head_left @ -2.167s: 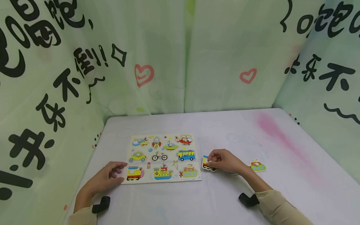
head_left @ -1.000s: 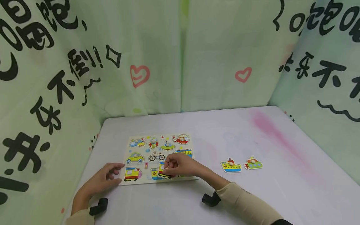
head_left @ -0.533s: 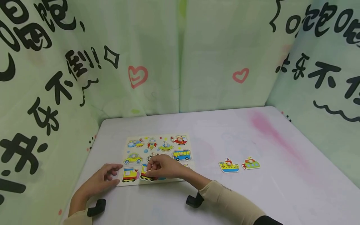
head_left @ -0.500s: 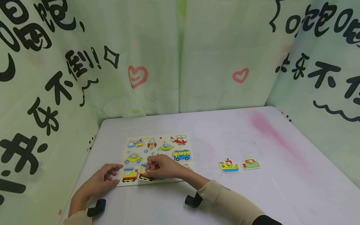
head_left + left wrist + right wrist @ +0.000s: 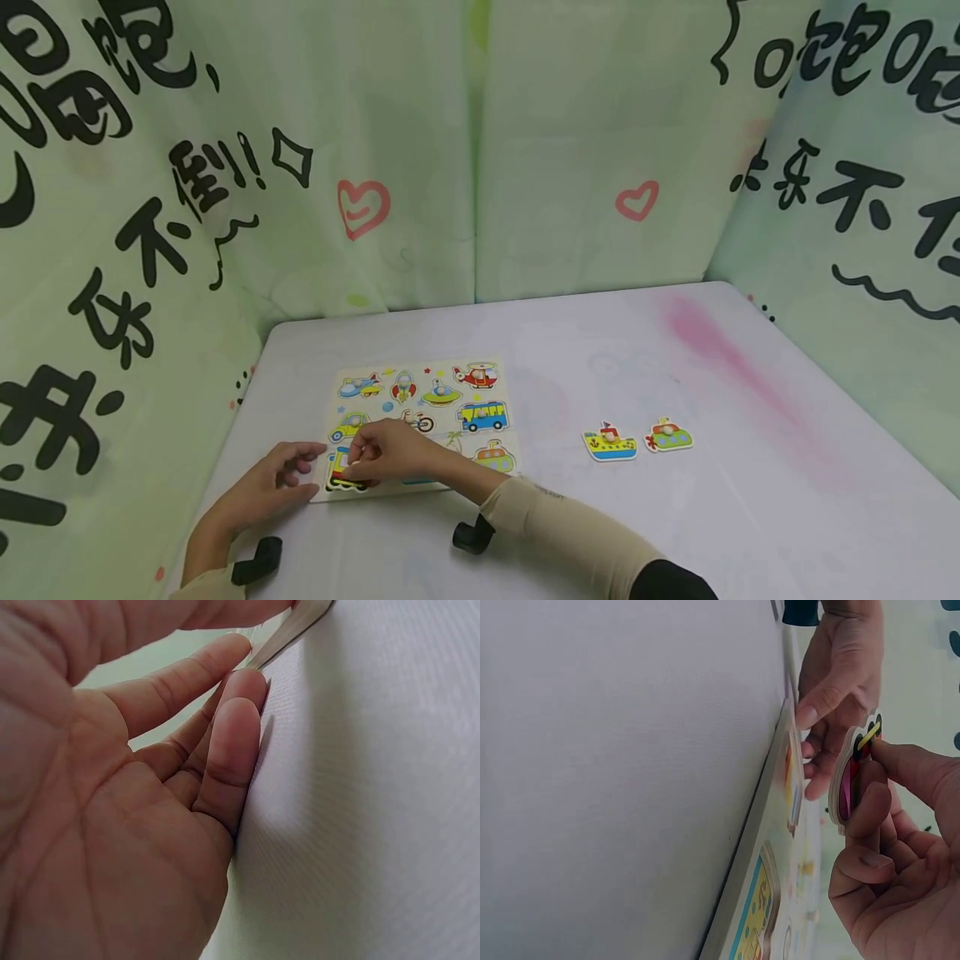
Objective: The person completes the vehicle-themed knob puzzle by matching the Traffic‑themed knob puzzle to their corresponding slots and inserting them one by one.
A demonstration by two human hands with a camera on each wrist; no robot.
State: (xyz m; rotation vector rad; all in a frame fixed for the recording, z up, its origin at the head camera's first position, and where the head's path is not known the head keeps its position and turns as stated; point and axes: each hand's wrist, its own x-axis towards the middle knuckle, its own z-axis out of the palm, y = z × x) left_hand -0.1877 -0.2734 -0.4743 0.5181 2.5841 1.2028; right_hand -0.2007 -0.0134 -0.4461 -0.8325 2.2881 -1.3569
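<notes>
A pale wooden puzzle board (image 5: 446, 421) printed with vehicles lies on the table. My right hand (image 5: 397, 454) pinches a train puzzle piece (image 5: 338, 471) between thumb and fingers, over the board's front left corner, where the printed train is covered. In the right wrist view the train piece (image 5: 845, 780) stands tilted above the board's face. My left hand (image 5: 262, 492) touches the board's left edge with index finger and thumb, the other fingers loosely bent; the left wrist view shows its palm (image 5: 112, 825) beside the white tabletop.
To the board's right, a boat piece (image 5: 611, 443) and a submarine piece (image 5: 669, 436) lie on the white-covered table (image 5: 600, 533). Green curtains (image 5: 555, 167) with black lettering and red hearts stand behind the table and at both sides.
My right hand has carried the train piece from the table right of the board leftward across the bottom row to the front left corner. My left hand has stayed at the edge.
</notes>
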